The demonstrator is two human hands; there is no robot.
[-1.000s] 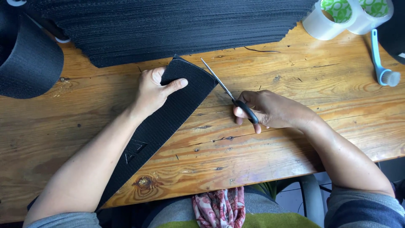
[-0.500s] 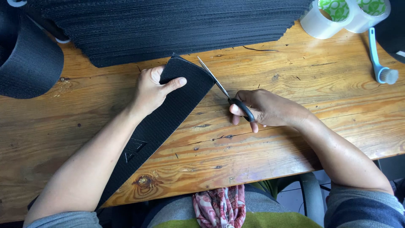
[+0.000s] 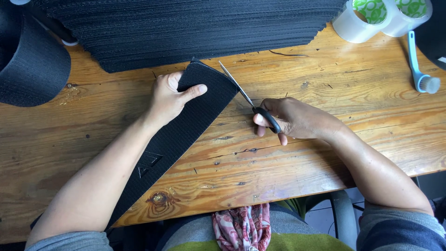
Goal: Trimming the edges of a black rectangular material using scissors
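A long black woven strap [image 3: 186, 130] lies slanted across the wooden table [image 3: 288, 167], its far end near a big stack of black strips. My left hand [image 3: 172, 97] presses flat on the strap's far end, thumb stretched over it. My right hand [image 3: 292, 118] grips black-handled scissors [image 3: 244, 95]; the blades point up-left and lie along the strap's right edge near its end.
A tall stack of black strips [image 3: 195, 28] fills the back of the table. A large black roll [image 3: 28, 65] sits at the far left. Two clear tape rolls [image 3: 376, 16] and a light-blue brush [image 3: 420, 65] lie at the back right.
The scissors and my right hand have shifted slightly up and left along the strap's edge. My left hand has stayed pressed on the strap.
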